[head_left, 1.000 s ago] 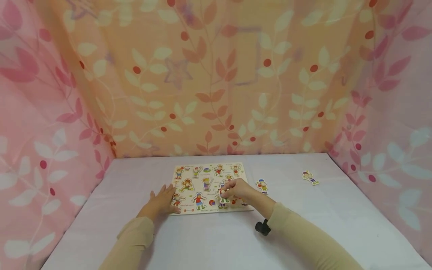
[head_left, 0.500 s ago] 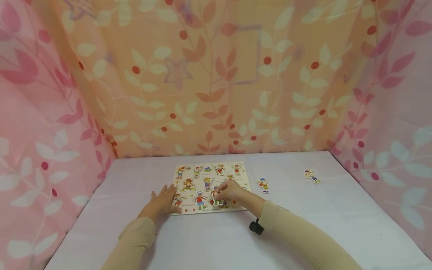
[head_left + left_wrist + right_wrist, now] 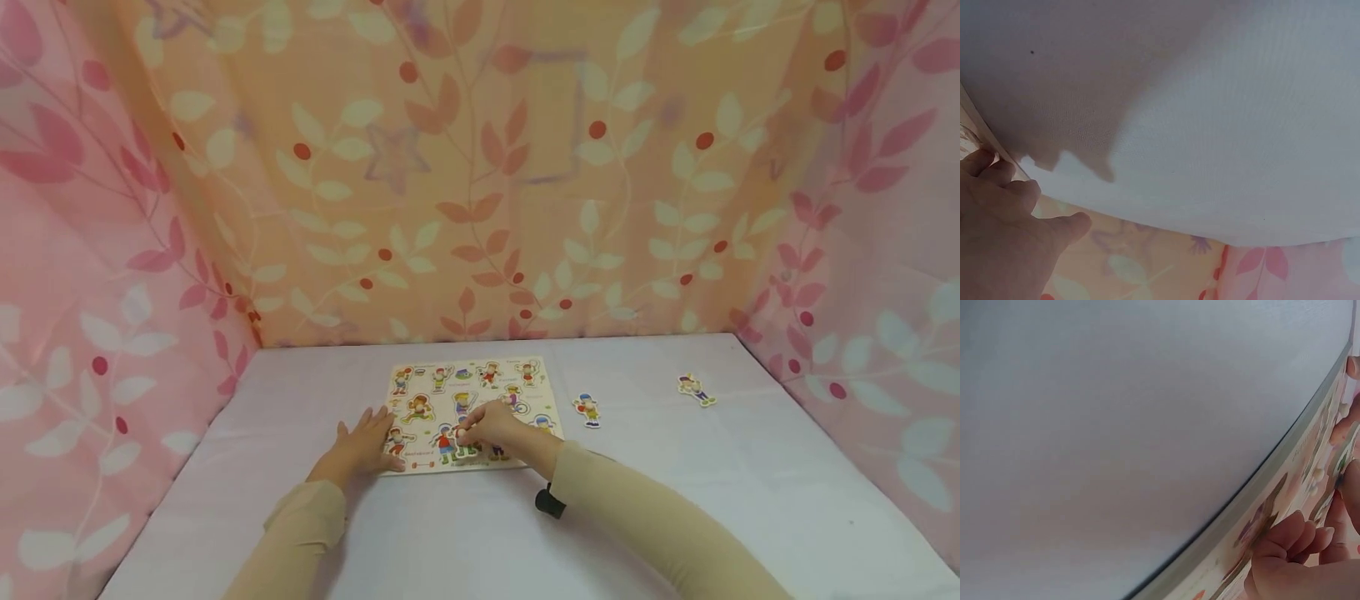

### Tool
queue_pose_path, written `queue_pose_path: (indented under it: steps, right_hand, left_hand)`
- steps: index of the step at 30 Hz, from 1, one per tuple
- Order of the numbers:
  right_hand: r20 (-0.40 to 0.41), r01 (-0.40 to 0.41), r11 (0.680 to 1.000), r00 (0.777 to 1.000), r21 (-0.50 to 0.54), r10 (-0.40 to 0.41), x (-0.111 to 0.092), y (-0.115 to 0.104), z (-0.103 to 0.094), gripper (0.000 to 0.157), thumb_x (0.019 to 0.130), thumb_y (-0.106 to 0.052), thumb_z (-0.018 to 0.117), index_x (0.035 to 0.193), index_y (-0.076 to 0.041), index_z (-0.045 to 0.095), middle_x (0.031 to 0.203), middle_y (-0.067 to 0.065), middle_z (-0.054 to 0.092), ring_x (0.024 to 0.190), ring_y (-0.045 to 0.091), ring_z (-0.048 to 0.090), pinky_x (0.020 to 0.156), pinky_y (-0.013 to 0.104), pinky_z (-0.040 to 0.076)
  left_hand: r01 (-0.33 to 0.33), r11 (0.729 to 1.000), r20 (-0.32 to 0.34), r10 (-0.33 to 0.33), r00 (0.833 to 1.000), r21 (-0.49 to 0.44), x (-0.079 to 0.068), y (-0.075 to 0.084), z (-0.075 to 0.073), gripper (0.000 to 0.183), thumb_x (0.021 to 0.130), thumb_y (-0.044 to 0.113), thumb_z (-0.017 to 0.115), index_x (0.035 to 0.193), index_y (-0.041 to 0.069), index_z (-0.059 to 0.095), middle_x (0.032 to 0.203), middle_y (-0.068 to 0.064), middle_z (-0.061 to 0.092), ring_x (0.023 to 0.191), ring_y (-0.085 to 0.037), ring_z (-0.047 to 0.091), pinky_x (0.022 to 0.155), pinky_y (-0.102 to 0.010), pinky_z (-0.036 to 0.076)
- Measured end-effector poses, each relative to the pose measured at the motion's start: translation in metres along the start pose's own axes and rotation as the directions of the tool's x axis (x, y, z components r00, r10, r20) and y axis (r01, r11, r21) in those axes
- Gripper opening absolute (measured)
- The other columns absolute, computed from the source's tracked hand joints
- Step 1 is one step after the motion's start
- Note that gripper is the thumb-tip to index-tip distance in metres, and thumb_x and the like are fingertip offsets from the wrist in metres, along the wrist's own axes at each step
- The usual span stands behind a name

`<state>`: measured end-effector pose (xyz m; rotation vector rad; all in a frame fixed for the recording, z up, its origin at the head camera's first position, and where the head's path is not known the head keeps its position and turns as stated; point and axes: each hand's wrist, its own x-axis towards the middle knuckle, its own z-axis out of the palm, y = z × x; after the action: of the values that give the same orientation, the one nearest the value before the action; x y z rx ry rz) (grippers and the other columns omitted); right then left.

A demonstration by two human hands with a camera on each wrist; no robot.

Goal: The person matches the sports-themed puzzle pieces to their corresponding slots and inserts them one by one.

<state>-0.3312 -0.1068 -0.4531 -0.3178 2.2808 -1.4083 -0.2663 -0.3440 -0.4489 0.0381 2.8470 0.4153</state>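
A white puzzle board (image 3: 438,419) printed with sports figures lies on the table, several figure pieces on it. My left hand (image 3: 363,446) rests at its left edge with fingers spread, the fingertips on the rim. In the left wrist view the same hand (image 3: 1000,215) shows against the board's side. My right hand (image 3: 498,425) pinches a figure puzzle piece (image 3: 468,444) just over the lower middle of the board, overlapping the roller-skating figure (image 3: 444,442). The right wrist view has thumb and fingertips around this piece (image 3: 1342,459), low over the board (image 3: 1210,562).
Two loose figure pieces lie right of the board: one with a blue cap (image 3: 588,410) close by, another (image 3: 697,390) farther right. A white cloth covers the table (image 3: 450,533). Patterned fabric (image 3: 465,183) stands behind and at both sides.
My right hand has moved left across the board with the puzzle piece, from the lower right part to the lower middle. The left hand has stayed at the left edge.
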Motion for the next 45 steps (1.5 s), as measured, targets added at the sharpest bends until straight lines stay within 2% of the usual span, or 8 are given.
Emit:
queue_pose_path:
  steps: [3,10,22,25,28,30,35,45]
  right_hand:
    - [0.004,0.018,1.0,1.0,0.011,-0.018,0.002,-0.005,0.007,0.011,0.074,0.0,0.081,0.077,-0.002,0.071,0.089,0.001,0.067,0.06,0.006,0.049,0.053,0.018,0.039]
    - [0.027,-0.015,1.0,1.0,0.021,0.015,0.008,-0.012,0.02,0.011,0.073,0.001,0.081,0.077,-0.002,0.071,0.075,0.001,0.062,0.044,0.006,0.036,0.04,0.019,0.031]
    - [-0.015,0.0,0.974,1.0,-0.228,-0.004,0.013,-0.017,0.032,0.016,0.072,-0.004,0.084,0.072,-0.008,0.069,0.077,0.0,0.062,0.068,0.015,0.049,0.053,0.024,0.039]
    - [0.019,0.001,0.978,1.0,-0.208,0.003,0.013,-0.017,0.028,0.013,0.073,-0.005,0.084,0.077,-0.007,0.071,0.091,0.004,0.065,0.082,0.018,0.056,0.07,0.029,0.05]
    - [0.06,0.02,0.987,0.998,-0.156,-0.011,0.013,-0.013,0.02,0.014,0.076,-0.006,0.081,0.089,-0.004,0.075,0.114,0.012,0.065,0.103,0.024,0.059,0.089,0.036,0.051]
    - [0.067,0.03,0.994,0.998,-0.11,-0.023,0.013,-0.009,0.011,0.019,0.08,-0.007,0.078,0.098,-0.003,0.075,0.121,0.015,0.063,0.1,0.025,0.061,0.084,0.034,0.052]
    - [-0.002,0.089,0.994,0.996,-0.062,-0.09,0.01,0.001,-0.023,0.026,0.086,-0.007,0.072,0.11,0.002,0.071,0.098,0.009,0.063,0.075,0.016,0.053,0.062,0.025,0.046]
    - [-0.149,0.091,0.99,0.983,-0.108,-0.107,-0.014,0.009,-0.092,0.026,0.087,-0.007,0.07,0.111,0.004,0.069,0.103,0.01,0.061,0.09,0.021,0.052,0.074,0.028,0.047]
  left_hand:
    - [0.007,1.0,0.002,-0.007,1.0,0.0,-0.001,0.0,-0.002,0.096,0.076,0.039,0.079,0.147,-0.006,0.032,0.155,-0.027,0.02,0.143,-0.046,0.011,0.107,-0.073,0.001]
    - [-0.007,1.0,-0.008,0.007,1.0,0.006,-0.001,0.001,-0.003,0.096,0.076,0.039,0.079,0.146,-0.006,0.033,0.154,-0.028,0.021,0.143,-0.047,0.012,0.106,-0.074,0.002]
    - [-0.01,1.0,-0.014,0.01,1.0,0.009,-0.003,0.004,-0.007,0.096,0.076,0.038,0.08,0.145,-0.008,0.033,0.154,-0.029,0.022,0.142,-0.048,0.012,0.106,-0.074,0.002]
    - [-0.014,1.0,-0.011,0.014,1.0,0.008,-0.004,0.004,-0.007,0.095,0.076,0.038,0.08,0.145,-0.008,0.033,0.154,-0.029,0.022,0.142,-0.048,0.012,0.106,-0.074,0.002]
    - [-0.017,1.0,-0.011,0.018,1.0,0.006,-0.004,0.002,-0.005,0.095,0.076,0.038,0.079,0.145,-0.008,0.033,0.154,-0.029,0.022,0.142,-0.048,0.012,0.106,-0.074,0.002]
    - [-0.012,1.0,-0.007,0.012,1.0,0.006,-0.004,0.001,-0.003,0.095,0.076,0.038,0.079,0.146,-0.008,0.033,0.154,-0.029,0.022,0.142,-0.048,0.012,0.106,-0.074,0.002]
    - [-0.008,1.0,0.0,0.008,1.0,0.002,-0.005,0.005,-0.002,0.097,0.076,0.038,0.079,0.146,-0.008,0.031,0.154,-0.03,0.021,0.143,-0.048,0.01,0.106,-0.074,0.001]
    - [-0.013,1.0,-0.001,0.013,1.0,0.018,0.0,0.0,0.0,0.099,0.075,0.04,0.08,0.145,-0.01,0.031,0.154,-0.03,0.021,0.142,-0.049,0.011,0.105,-0.075,0.002]
